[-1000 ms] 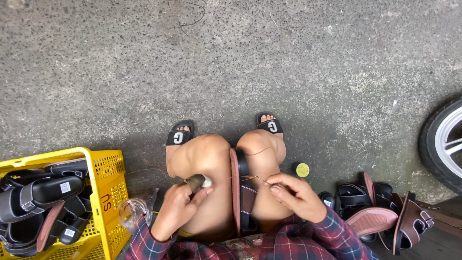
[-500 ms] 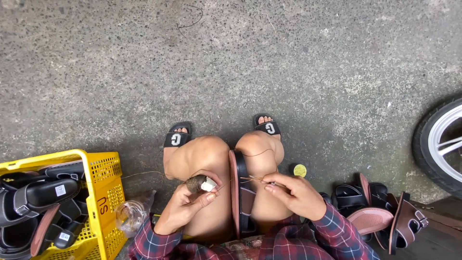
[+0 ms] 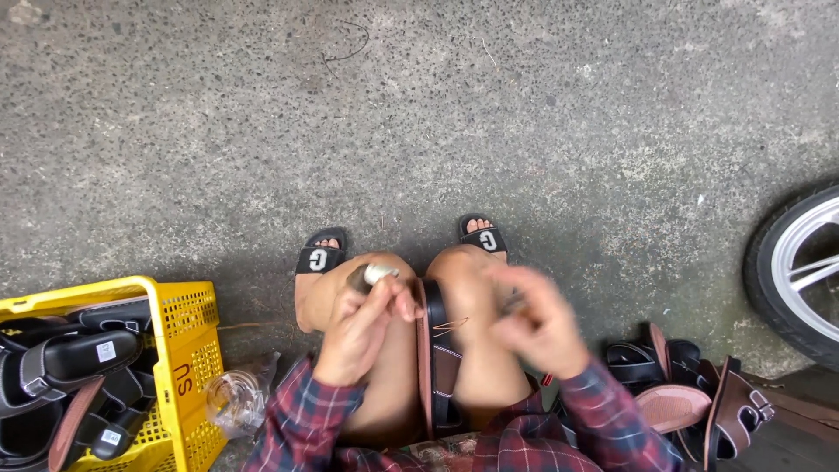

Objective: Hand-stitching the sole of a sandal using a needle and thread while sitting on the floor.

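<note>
Gripping a small tool [image 3: 370, 276] with a pale tip, the left hand [image 3: 363, 328] sits above the left knee, lower centre of the frame, fingers closed around its handle. 1 brown-and-black sandal [image 3: 434, 358] stands on edge, wedged between the 2 knees. Right hand [image 3: 535, 325], just right of the sandal, is motion-blurred; fingers look pinched together, but what they hold cannot be told. Yellow crate [image 3: 183, 350] at lower left holds black sandals [image 3: 74, 358]. More brown sandals [image 3: 699, 406] lie at lower right, near a wheel [image 3: 800, 275] at the right edge.
</note>
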